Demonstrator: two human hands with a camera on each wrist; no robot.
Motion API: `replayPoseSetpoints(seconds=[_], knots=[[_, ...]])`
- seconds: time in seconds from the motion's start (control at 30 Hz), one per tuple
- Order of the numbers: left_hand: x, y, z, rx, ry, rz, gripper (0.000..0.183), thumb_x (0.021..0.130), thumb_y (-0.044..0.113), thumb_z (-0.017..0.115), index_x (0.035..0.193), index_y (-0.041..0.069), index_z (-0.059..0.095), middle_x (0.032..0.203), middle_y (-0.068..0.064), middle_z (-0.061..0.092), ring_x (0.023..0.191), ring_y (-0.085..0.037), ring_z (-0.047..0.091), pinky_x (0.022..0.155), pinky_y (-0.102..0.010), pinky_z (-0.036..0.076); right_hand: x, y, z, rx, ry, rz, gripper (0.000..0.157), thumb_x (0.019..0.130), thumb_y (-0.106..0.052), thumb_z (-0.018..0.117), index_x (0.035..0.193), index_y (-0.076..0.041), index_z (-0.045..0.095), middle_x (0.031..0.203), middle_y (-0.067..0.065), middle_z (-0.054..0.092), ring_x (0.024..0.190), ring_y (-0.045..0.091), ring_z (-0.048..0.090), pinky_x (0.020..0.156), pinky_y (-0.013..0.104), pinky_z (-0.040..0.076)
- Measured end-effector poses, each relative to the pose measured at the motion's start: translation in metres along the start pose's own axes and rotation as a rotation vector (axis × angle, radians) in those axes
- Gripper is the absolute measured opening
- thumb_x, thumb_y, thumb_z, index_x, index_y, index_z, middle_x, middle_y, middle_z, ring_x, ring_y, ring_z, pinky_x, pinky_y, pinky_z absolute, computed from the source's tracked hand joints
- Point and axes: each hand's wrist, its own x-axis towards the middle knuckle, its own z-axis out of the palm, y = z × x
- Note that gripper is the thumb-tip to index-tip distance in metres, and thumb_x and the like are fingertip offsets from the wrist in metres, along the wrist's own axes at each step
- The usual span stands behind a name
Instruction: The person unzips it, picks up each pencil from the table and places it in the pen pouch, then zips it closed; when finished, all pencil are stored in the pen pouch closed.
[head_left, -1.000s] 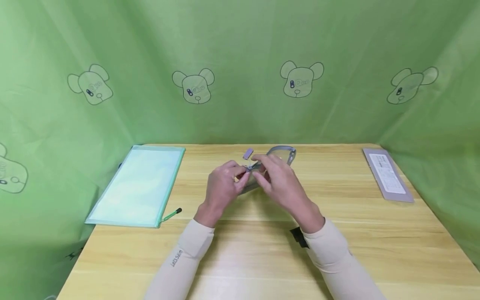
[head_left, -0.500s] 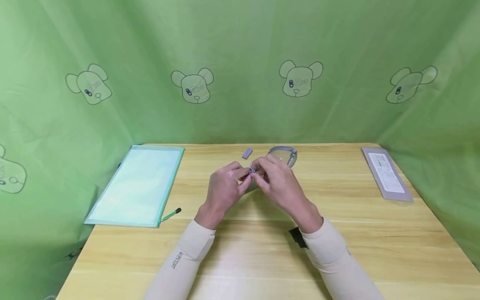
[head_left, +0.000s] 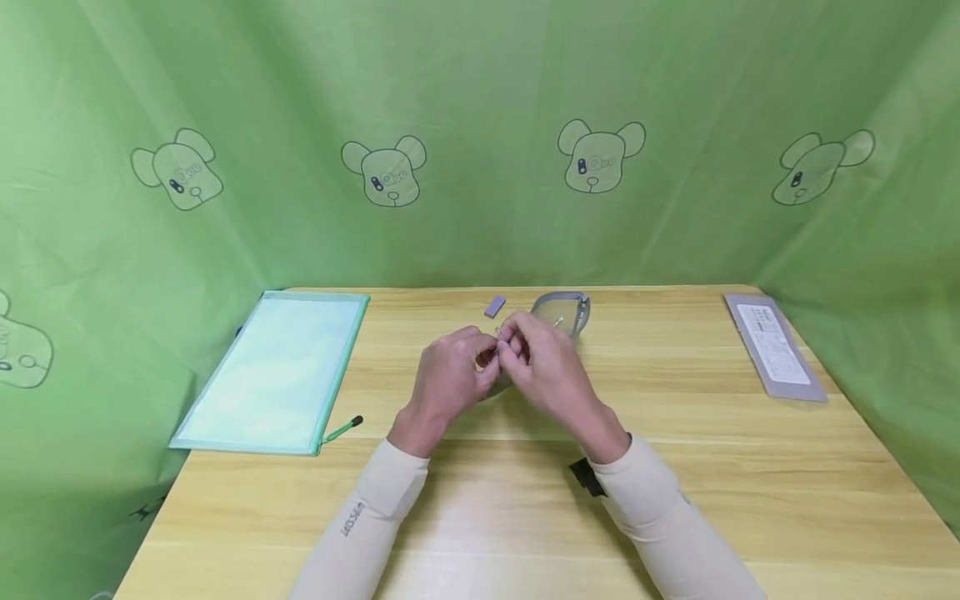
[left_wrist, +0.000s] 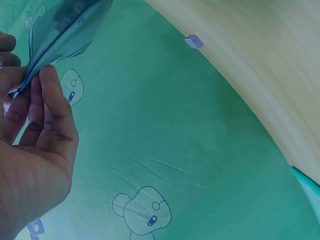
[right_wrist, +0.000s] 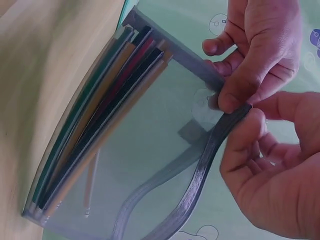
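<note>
A see-through pencil case (right_wrist: pixel 165 115) with grey zipper edging is held up between both hands, its mouth gaping. Inside it lie several pencils (right_wrist: pixel 92 97) in different colours, along the far side. My left hand (head_left: pixel 450 371) pinches a top corner of the case between thumb and fingers. Right beside it, my right hand (head_left: pixel 551 367) pinches the end of the zipper (right_wrist: pixel 195 185) with thumb and forefinger. The zipper slider itself is hidden by fingers. In the left wrist view the case's edge (left_wrist: pixel 55 42) runs up from the left fingertips.
A small purple block (head_left: pixel 494 307) lies on the table just beyond the hands. To the left is a mint zip folder (head_left: pixel 273 375) with a green pull cord (head_left: pixel 342 429). A flat purple packet with a white label (head_left: pixel 776 348) lies at the right edge. Green curtain surrounds the table.
My right hand has drawn slightly left and its fingers have curled in closer to the left fingertips. The left hand keeps its hold on the corner, shifting barely.
</note>
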Motion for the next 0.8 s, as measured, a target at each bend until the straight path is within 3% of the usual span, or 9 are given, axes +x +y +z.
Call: replayPoseSetpoints(seconds=[0.13, 0.3, 0.5, 0.8], knots=[[0.001, -0.003, -0.003, -0.018, -0.034, -0.024, 0.008, 0.093, 0.013, 0.08, 0.092, 0.004, 0.081, 0.081, -0.006, 0.077, 0.066, -0.015, 0.07, 0.06, -0.019, 0.057, 0.001, 0.002, -0.002, 0.093, 0.017, 0.069, 0.003, 0.101, -0.006, 0.067, 0.1, -0.003, 0.067, 0.085, 0.008, 0.067, 0.074, 0.016, 0.059, 0.063, 0.019, 0.051], [0.002, -0.01, -0.009, -0.068, -0.127, -0.086, 0.013, 0.097, 0.018, 0.079, 0.099, 0.006, 0.081, 0.087, -0.005, 0.079, 0.073, -0.015, 0.073, 0.067, -0.021, 0.06, 0.002, 0.006, -0.005, 0.118, -0.003, 0.114, 0.005, 0.101, -0.008, 0.072, 0.101, -0.005, 0.067, 0.088, 0.009, 0.069, 0.076, 0.016, 0.06, 0.065, 0.019, 0.052], [0.003, -0.015, -0.019, -0.125, -0.212, -0.151, 0.009, 0.094, 0.013, 0.081, 0.101, 0.008, 0.08, 0.09, -0.004, 0.08, 0.078, -0.014, 0.075, 0.071, -0.025, 0.062, 0.005, 0.012, 0.001, 0.11, -0.045, 0.069, 0.008, 0.099, -0.002, 0.072, 0.106, -0.005, 0.071, 0.09, 0.01, 0.074, 0.076, 0.016, 0.064, 0.066, 0.02, 0.054], [0.003, -0.016, -0.025, -0.073, -0.351, -0.214, 0.007, 0.093, 0.016, 0.083, 0.089, 0.012, 0.079, 0.08, 0.001, 0.077, 0.067, -0.007, 0.066, 0.064, -0.021, 0.056, 0.006, 0.021, 0.012, 0.059, -0.101, 0.068, 0.009, 0.097, 0.002, 0.068, 0.1, -0.005, 0.072, 0.088, 0.008, 0.074, 0.077, 0.015, 0.065, 0.067, 0.02, 0.056]])
